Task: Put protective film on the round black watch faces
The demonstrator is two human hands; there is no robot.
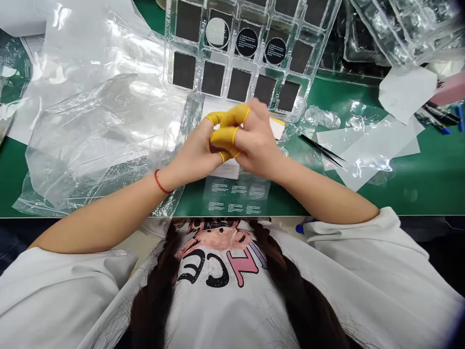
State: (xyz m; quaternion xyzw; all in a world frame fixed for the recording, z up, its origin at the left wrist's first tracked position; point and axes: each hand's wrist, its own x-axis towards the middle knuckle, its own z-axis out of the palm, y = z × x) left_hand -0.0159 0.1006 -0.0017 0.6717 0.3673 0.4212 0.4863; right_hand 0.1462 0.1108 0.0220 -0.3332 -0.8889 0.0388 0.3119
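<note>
White tee [225, 310] closest in, w/ black & pink lettering, and past it your L hand [198, 145] and R hand [259, 140] meet over the table [445, 167], fingers bunched together in yellow finger cots [238, 114]; can't tell if anything's pinched b/w them, b/c the fingers hide it. Nearest thing is the white card [227, 170], right under your hands, half covered, just above the clear label sheet [236, 196] w/ its small white print blocks. I'd go light here: fingertips at the edges only, wrists steady, hands low so a slip doesn't travel. Cots look thin & smooth, prob. decent grip, few prints. Up top, the clear tray [198, 68] is stiff, glossy, moulded into pockets w/ flat, matte dark pads [184, 70]; 3 round discs [247, 42] sit in it, 2 black w/ print, 1 shiny. To your R, slim pointed tweezers [323, 149] lie partly on translucent sheets [363, 150]. L side's crinkly clear film [105, 111], slippery-looking, so mind that forearm.
</note>
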